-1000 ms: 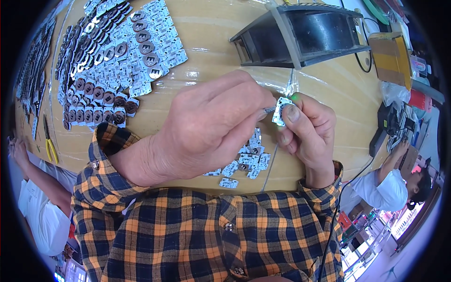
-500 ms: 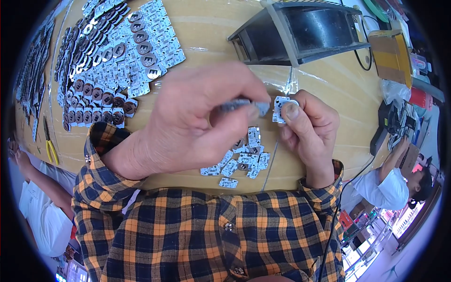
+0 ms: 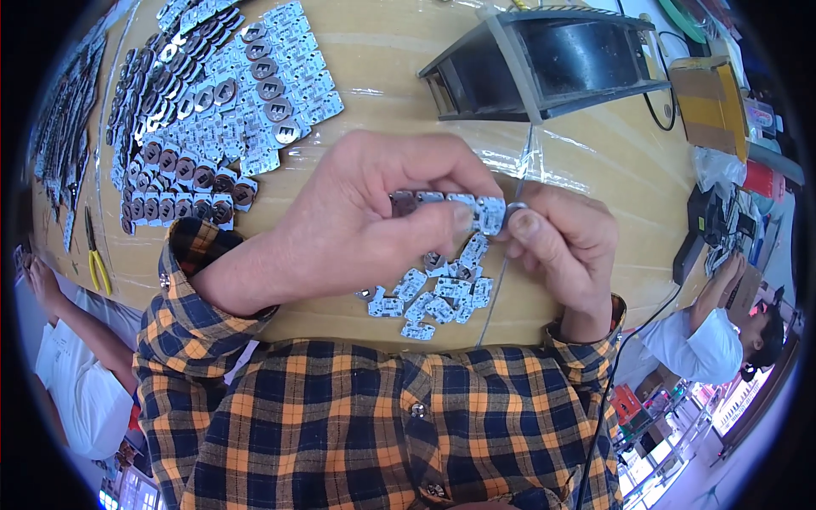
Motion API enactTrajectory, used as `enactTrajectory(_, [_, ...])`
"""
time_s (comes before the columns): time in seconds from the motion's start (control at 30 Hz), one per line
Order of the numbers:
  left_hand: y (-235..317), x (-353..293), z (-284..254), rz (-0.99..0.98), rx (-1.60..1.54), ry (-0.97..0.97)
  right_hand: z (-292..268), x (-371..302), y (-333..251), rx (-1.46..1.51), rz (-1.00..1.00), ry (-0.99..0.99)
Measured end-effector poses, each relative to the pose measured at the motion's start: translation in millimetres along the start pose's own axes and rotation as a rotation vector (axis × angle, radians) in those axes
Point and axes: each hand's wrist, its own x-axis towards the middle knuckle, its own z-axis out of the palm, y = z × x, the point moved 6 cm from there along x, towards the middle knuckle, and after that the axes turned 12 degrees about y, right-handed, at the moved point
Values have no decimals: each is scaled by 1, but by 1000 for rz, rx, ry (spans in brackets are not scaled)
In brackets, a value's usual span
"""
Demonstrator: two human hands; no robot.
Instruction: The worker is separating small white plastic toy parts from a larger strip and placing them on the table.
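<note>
Close above the table edge, the left hand (image 3: pixel 357 229) pinches a strip of small circuit boards (image 3: pixel 446 204), the right hand (image 3: pixel 561 246) gripping its end; thin, light, probably snappable, best held by edges. Beyond, loose boards (image 3: pixel 438 293) lie scattered.

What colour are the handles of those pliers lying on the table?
The pliers have yellow handles, seen at the left of the head view.
</note>
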Motion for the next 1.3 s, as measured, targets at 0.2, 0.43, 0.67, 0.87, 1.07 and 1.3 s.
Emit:
enactTrajectory(0.2, [3, -1, 6, 160, 92, -67, 6, 0, 0, -92, -193, 0])
enactTrajectory(0.43, [1, 2, 2, -31, -50, -45, 9, -5, -8, -84, -231, 59])
enactTrajectory(0.67, [1, -1, 10, -41, -295, -52, 12, -6, 14, 623, 342, -13])
enactTrajectory(0.87, [25, -4, 3, 587, 264, 109, 6, -5, 17, 361, 242, 104])
enactTrajectory(1.07, [31, -13, 8, 822, 365, 241, 9, -6, 14, 292, 173, 94])
enactTrajectory(1.3, [30, -13, 7, 816, 382, 261, 7, -5, 17, 276, 235, 102])
